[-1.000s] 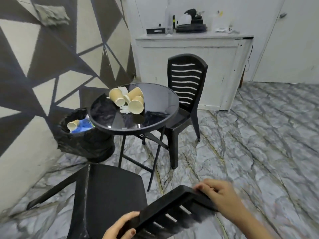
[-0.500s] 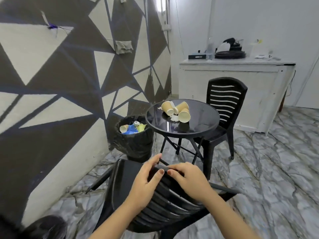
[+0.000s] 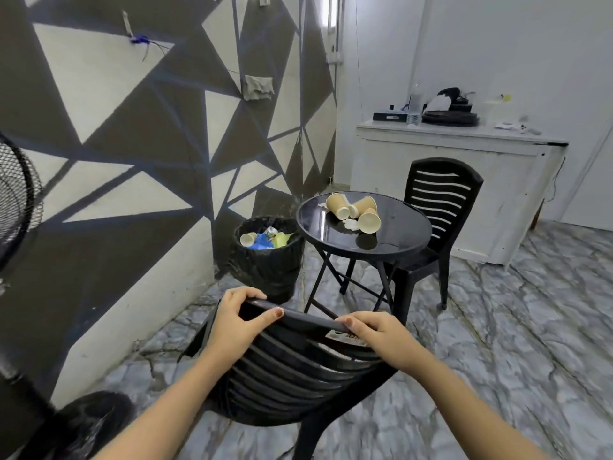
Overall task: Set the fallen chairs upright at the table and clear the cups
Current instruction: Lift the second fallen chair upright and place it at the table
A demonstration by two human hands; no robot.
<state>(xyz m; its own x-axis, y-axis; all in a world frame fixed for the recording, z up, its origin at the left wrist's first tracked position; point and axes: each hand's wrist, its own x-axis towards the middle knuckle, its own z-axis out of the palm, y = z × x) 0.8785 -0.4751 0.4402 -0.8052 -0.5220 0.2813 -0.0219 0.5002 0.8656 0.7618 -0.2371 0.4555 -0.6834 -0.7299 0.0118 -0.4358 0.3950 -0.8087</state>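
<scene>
Both hands on the chair back, cups still waiting

I hold the near black slatted chair [image 3: 292, 370] by the top rail of its backrest, my left hand [image 3: 237, 322] curled over the rail's left corner with the thumb along its front edge, my right hand [image 3: 381, 330] wrapped over the rail further right. Each grip is closed around the rail, not merely resting on it. The chair stands between me and the round black tabletop [image 3: 401, 240], its back tilted toward me, and its feet are out of my sight, so I cannot say whether all legs are down on the marble floor [image 3: 497, 327]. A second black chair [image 3: 441, 207] stands upright on the far side. Three paper cups [image 3: 356, 209] lie on their sides in a cluster on the tabletop beside a crumpled white scrap [image 3: 351, 224]. A black-lined bin [image 3: 268, 257] with another cup [image 3: 248, 239] and blue waste inside sits just left of the table, against the patterned wall. To finish this step well, I judge I should lower the chair evenly with both hands until it stands square, then slide it toward the table without knocking the table legs or the bin, releasing only once it stops rocking
</scene>
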